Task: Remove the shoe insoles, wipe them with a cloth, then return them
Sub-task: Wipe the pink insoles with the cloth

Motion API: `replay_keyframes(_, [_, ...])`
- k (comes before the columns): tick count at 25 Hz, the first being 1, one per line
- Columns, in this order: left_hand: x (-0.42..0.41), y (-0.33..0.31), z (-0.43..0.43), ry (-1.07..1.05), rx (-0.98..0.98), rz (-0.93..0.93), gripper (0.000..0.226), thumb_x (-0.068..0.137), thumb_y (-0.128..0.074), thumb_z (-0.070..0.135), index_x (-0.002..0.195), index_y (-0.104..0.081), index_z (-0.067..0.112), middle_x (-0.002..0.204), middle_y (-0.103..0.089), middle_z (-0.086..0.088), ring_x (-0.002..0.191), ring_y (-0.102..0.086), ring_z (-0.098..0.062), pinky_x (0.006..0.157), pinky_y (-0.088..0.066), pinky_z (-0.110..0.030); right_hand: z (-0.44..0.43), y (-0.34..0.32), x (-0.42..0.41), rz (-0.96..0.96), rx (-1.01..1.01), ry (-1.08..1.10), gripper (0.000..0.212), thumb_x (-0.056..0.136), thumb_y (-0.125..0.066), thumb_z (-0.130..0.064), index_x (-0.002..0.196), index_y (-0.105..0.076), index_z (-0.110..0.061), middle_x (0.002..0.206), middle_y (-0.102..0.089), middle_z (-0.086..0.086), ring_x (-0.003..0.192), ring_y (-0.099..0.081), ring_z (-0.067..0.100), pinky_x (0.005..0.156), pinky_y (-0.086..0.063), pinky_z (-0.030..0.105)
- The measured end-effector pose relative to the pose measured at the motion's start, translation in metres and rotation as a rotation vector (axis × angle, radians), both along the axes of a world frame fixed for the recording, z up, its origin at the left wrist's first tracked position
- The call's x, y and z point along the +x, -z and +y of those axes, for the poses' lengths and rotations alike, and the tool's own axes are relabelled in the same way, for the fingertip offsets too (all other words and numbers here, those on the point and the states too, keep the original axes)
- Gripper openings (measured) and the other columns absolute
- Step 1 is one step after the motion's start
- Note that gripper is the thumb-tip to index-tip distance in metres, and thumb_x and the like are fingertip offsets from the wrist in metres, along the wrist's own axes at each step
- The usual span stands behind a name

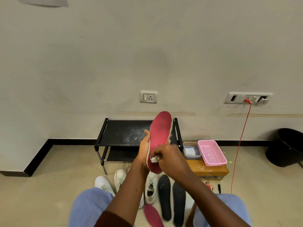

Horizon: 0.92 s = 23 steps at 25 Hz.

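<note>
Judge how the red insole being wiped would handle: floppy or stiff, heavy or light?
Probably fairly stiff: the red insole stands upright above the left hand without drooping. Likely light: it looks thin and one hand holds it. It shows no fold where the right hand presses the cloth.

cloth (154,159): mostly buried in the right hand (168,158); only a small white wad shows.
left hand (145,145): fingers largely behind the held insole (159,138).
held insole: heel end covered by the right hand.
floor insole (153,215): red, cut by the bottom edge.
middle shoe (120,177): partly behind the left forearm.
bin (285,146): cut by the right edge.
tub (191,150): contents too small to tell.
</note>
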<state>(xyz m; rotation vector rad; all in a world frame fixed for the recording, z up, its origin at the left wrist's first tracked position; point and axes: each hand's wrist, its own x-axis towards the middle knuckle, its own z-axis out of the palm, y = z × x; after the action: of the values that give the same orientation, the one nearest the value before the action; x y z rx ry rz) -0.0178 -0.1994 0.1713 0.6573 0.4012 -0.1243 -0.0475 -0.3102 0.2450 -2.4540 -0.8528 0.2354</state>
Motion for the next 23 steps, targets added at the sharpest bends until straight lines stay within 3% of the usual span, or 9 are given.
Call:
replay_keyframes(2, [-0.002,0.002,-0.003,-0.004,0.045,-0.012,0.075,0.092,-0.025,0.063,0.113,-0.061,0.002,0.103,-0.066,-0.018,0.090,-0.066,-0.028,0.081,-0.055,-0.037,0.002,-0.001,0.013,0.004,0.129,0.128,0.029,0.088,-0.050,0.003,0.098,-0.072,-0.013,0.100,-0.070,0.004,0.081,-0.059,0.009,0.066,-0.042,0.005])
replay_keyframes(6, [-0.011,-0.002,-0.014,0.007,-0.082,-0.100,0.071,0.093,-0.029,0.056,0.091,-0.073,0.000,0.086,-0.071,-0.016,0.081,-0.071,-0.027,0.070,-0.059,-0.033,0.010,0.005,0.030,-0.188,0.106,0.258,0.026,0.089,-0.049,0.002,0.100,-0.069,-0.008,0.103,-0.066,0.009,0.089,-0.061,0.020,0.077,-0.048,0.027])
replay_keyframes(8, [-0.015,0.000,-0.017,0.000,-0.117,-0.101,0.068,0.092,-0.033,0.055,0.104,-0.069,-0.001,0.101,-0.067,-0.017,0.100,-0.066,-0.031,0.087,-0.055,-0.037,0.011,0.007,0.025,-0.199,0.042,0.212,0.027,0.090,-0.047,0.000,0.106,-0.066,-0.009,0.109,-0.063,0.007,0.097,-0.058,0.021,0.081,-0.044,0.025])
replay_keyframes(10, [-0.015,0.007,-0.016,0.009,-0.126,-0.120,0.068,0.089,-0.039,0.057,0.125,-0.053,0.000,0.116,-0.057,-0.017,0.124,-0.048,-0.034,0.106,-0.038,-0.041,0.012,0.005,0.017,-0.169,0.029,0.142,0.030,0.090,-0.043,0.000,0.110,-0.064,-0.009,0.114,-0.060,0.004,0.103,-0.055,0.019,0.082,-0.037,0.021])
replay_keyframes(14, [-0.012,0.004,-0.010,0.040,-0.134,-0.096,0.080,0.082,-0.041,0.060,0.134,-0.045,0.000,0.118,-0.059,-0.017,0.090,-0.065,-0.026,0.078,-0.056,-0.034,0.005,0.007,-0.007,-0.126,0.051,0.049,0.030,0.088,-0.047,-0.001,0.113,-0.061,-0.011,0.116,-0.060,0.005,0.109,-0.053,0.018,0.087,-0.037,0.020])
replay_keyframes(17, [-0.009,0.002,-0.004,0.004,-0.188,-0.084,0.074,0.081,-0.046,0.057,0.129,-0.049,0.000,0.122,-0.058,-0.020,0.085,-0.066,-0.027,0.075,-0.056,-0.034,-0.006,0.011,-0.015,-0.108,0.045,-0.077,0.025,0.088,-0.055,-0.006,0.110,-0.064,-0.012,0.115,-0.063,0.002,0.107,-0.055,0.014,0.096,-0.041,0.021])
replay_keyframes(19, [-0.009,0.002,-0.002,-0.007,-0.163,-0.067,0.071,0.084,-0.044,0.057,0.127,-0.052,0.001,0.121,-0.058,-0.022,0.089,-0.065,-0.028,0.077,-0.056,-0.034,-0.011,0.007,-0.010,-0.037,0.062,-0.120,0.024,0.087,-0.053,-0.001,0.102,-0.069,-0.011,0.107,-0.067,0.002,0.096,-0.059,0.010,0.088,-0.046,0.016])
replay_keyframes(21, [-0.011,0.001,-0.005,0.023,-0.110,-0.072,0.069,0.090,-0.034,0.058,0.119,-0.058,0.000,0.112,-0.063,-0.022,0.089,-0.066,-0.030,0.077,-0.056,-0.037,-0.011,0.001,0.001,0.030,0.135,-0.011,0.026,0.088,-0.052,0.002,0.098,-0.071,-0.011,0.103,-0.068,0.003,0.082,-0.058,0.003,0.073,-0.042,0.004])
replay_keyframes(23, [-0.011,0.001,-0.010,0.022,-0.092,-0.088,0.068,0.095,-0.029,0.055,0.103,-0.068,0.000,0.094,-0.069,-0.019,0.082,-0.069,-0.029,0.072,-0.059,-0.037,-0.009,0.000,0.017,-0.026,0.225,0.175,0.027,0.089,-0.052,0.002,0.102,-0.071,-0.012,0.103,-0.069,0.005,0.079,-0.057,0.002,0.072,-0.041,0.006])
